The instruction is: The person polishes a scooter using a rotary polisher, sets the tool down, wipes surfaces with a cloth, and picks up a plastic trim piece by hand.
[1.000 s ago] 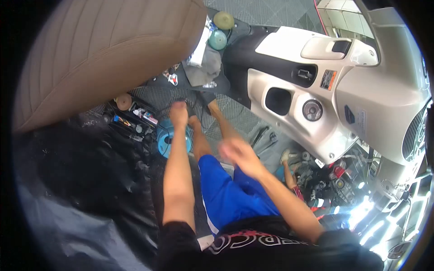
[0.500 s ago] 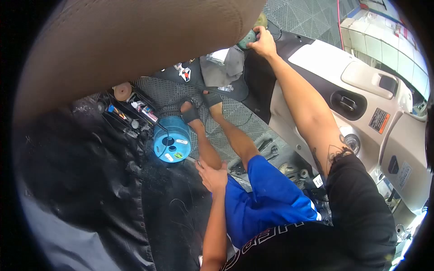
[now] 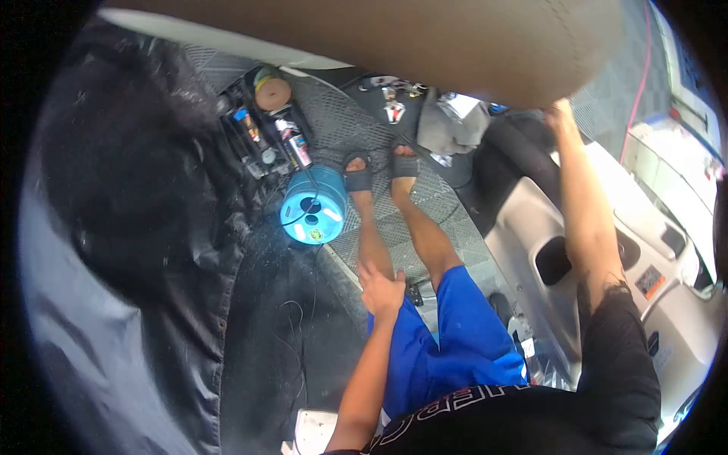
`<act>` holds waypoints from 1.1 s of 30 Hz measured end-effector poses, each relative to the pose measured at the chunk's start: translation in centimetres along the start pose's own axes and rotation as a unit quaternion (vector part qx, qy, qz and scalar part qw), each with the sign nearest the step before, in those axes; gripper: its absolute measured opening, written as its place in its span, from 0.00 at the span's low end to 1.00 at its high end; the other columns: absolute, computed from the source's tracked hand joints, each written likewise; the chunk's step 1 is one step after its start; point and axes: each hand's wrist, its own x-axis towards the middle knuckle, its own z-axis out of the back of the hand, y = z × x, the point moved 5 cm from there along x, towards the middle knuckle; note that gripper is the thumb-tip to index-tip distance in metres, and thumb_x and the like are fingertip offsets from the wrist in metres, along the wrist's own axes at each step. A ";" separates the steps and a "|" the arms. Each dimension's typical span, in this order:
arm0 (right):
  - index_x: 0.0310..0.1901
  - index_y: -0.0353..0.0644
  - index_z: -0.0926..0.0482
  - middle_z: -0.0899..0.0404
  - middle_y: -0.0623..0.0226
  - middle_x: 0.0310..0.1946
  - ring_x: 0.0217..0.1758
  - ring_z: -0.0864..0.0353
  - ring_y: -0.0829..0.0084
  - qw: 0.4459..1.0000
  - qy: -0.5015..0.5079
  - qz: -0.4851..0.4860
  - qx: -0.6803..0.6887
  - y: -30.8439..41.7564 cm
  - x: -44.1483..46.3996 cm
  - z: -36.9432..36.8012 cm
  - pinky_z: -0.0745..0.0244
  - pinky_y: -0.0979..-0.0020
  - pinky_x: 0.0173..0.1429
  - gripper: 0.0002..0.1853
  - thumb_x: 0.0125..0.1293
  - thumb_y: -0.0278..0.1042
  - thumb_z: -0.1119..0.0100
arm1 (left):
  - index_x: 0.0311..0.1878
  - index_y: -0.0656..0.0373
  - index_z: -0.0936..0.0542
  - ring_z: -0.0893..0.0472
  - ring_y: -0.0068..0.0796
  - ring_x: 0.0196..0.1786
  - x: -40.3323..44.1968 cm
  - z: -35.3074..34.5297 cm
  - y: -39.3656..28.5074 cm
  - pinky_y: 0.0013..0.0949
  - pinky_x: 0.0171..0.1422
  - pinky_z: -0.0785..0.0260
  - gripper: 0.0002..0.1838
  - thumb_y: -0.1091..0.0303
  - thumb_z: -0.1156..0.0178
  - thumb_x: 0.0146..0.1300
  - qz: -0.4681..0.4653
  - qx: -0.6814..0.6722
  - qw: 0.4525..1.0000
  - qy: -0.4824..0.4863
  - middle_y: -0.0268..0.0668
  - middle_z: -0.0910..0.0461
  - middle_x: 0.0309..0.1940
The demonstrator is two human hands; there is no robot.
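My left hand (image 3: 381,292) lies on my left leg just below the knee, fingers stretched out and nothing in them. My right hand (image 3: 560,117) reaches far forward at the end of a straight arm. Its fingers disappear behind the edge of a brown padded cover (image 3: 485,45), so whatever they touch or hold is hidden. A beige moulded panel (image 3: 523,216) with recesses stands below my right forearm. A grey cloth (image 3: 447,133) with a white piece on it lies left of that hand.
A blue water jug (image 3: 312,216) stands by my left foot with a thin cord across it. Behind it, a black tray (image 3: 246,144) holds a tan roll (image 3: 273,93), a spray can (image 3: 294,144) and tubes. Black sheeting (image 3: 136,227) covers the left side.
My view has shifted, with the jug and tray now farther right. My right hand, earlier seen with fingers on a green round object, is now partly behind the brown cover. My left hand stays on my leg.
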 end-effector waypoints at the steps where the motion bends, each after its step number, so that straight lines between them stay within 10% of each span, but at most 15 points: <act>1: 0.56 0.49 0.19 0.21 0.66 0.57 0.60 0.26 0.71 0.999 -0.029 0.021 0.024 0.3 1.7 1.8 0.38 0.56 0.66 0.24 0.60 0.48 0.34 | 0.73 0.60 0.41 0.27 0.57 0.68 0.2 -0.2 0.4 0.55 0.66 0.28 0.48 0.51 0.29 0.53 -0.003 -0.014 1.000 -0.020 0.51 0.38 0.74; 6: 0.64 0.47 0.24 0.25 0.62 0.64 0.65 0.26 0.67 0.968 -0.046 0.104 -0.223 0.6 2.6 -1.9 0.29 0.56 0.63 0.31 0.63 0.54 0.34 | 0.73 0.60 0.40 0.27 0.57 0.67 1.2 -1.9 1.2 0.55 0.65 0.27 0.47 0.50 0.29 0.54 0.006 -0.008 1.000 -0.026 0.50 0.38 0.73; 13: 0.61 0.38 0.24 0.20 0.57 0.56 0.56 0.19 0.63 0.779 -0.206 0.081 -0.587 3.9 -2.8 -8.0 0.22 0.57 0.56 0.29 0.64 0.47 0.31 | 0.75 0.59 0.41 0.30 0.56 0.70 0.6 -0.7 2.3 0.55 0.64 0.26 0.48 0.49 0.30 0.56 0.023 -0.039 0.999 0.006 0.52 0.36 0.71; 16: 0.59 0.34 0.24 0.18 0.55 0.52 0.52 0.16 0.61 0.715 -0.335 0.065 -0.611 6.0 -9.0 -10.5 0.20 0.57 0.54 0.28 0.65 0.44 0.30 | 0.75 0.61 0.40 0.31 0.57 0.70 0.8 -0.6 2.8 0.54 0.64 0.26 0.47 0.48 0.31 0.58 0.050 -0.068 0.996 0.016 0.53 0.35 0.70; 18: 0.58 0.31 0.24 0.17 0.53 0.50 0.49 0.14 0.60 0.782 -0.406 0.130 -0.454 5.5 -13.5 -11.1 0.18 0.57 0.52 0.27 0.65 0.42 0.29 | 0.73 0.63 0.37 0.31 0.56 0.70 1.3 -0.9 3.3 0.53 0.66 0.28 0.44 0.48 0.32 0.60 0.050 -0.091 0.994 -0.020 0.53 0.35 0.70; 21: 0.58 0.34 0.30 0.22 0.54 0.48 0.47 0.18 0.62 0.945 -0.238 0.209 -0.079 1.4 -19.6 -14.4 0.20 0.58 0.53 0.34 0.55 0.38 0.21 | 0.70 0.66 0.33 0.30 0.53 0.70 2.3 0.6 2.7 0.49 0.71 0.33 0.38 0.47 0.37 0.67 -0.009 -0.252 0.965 -0.075 0.54 0.32 0.68; 25: 0.62 0.38 0.29 0.23 0.62 0.54 0.59 0.24 0.67 0.976 0.187 0.075 -0.082 -1.3 -33.3 -27.9 0.27 0.62 0.65 0.33 0.57 0.31 0.24 | 0.68 0.62 0.28 0.26 0.41 0.67 8.8 7.5 -0.6 0.39 0.73 0.38 0.30 0.46 0.48 0.76 -0.124 -0.702 0.698 -0.071 0.46 0.25 0.64; 30: 0.71 0.38 0.34 0.30 0.57 0.68 0.73 0.33 0.65 0.908 0.407 -0.086 -0.052 -8.2 -39.7 -39.4 0.40 0.63 0.76 0.35 0.71 0.48 0.35 | 0.62 0.67 0.24 0.20 0.36 0.58 15.4 12.4 0.7 0.36 0.65 0.30 0.28 0.48 0.49 0.77 -0.095 -0.752 0.644 -0.098 0.46 0.18 0.55; 33: 0.72 0.37 0.35 0.36 0.50 0.72 0.78 0.41 0.63 0.914 0.371 -0.087 -0.139 -12.6 -36.6 -40.3 0.44 0.61 0.79 0.38 0.71 0.57 0.39 | 0.58 0.65 0.21 0.19 0.32 0.55 18.1 13.3 3.0 0.33 0.61 0.29 0.26 0.49 0.40 0.72 -0.165 -0.651 0.740 -0.015 0.44 0.17 0.52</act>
